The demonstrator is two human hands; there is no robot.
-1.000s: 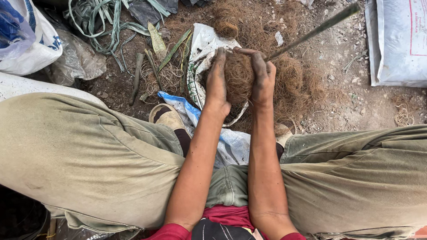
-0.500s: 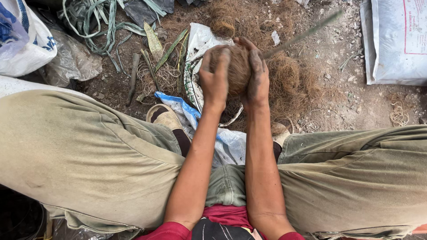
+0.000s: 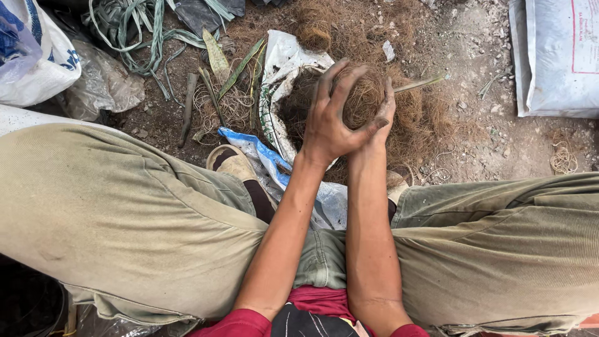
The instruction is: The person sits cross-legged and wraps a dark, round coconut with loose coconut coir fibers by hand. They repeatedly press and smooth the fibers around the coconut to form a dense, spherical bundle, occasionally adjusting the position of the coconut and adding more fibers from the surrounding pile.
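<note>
Outdoors on a bare dirt floor point(image 3: 480, 143) scattered with pebbles, a white sack point(image 3: 558, 56) off to one side, crumpled plastic bags point(image 3: 100, 84), green strap scraps point(image 3: 134, 25), all in flat daylight.

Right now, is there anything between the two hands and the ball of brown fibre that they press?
Nothing visible does. The left hand lies over the ball of brown fibre, fingers spread on it, and the right hand presses its far side. Both touch it directly, above the open white sack.
</note>
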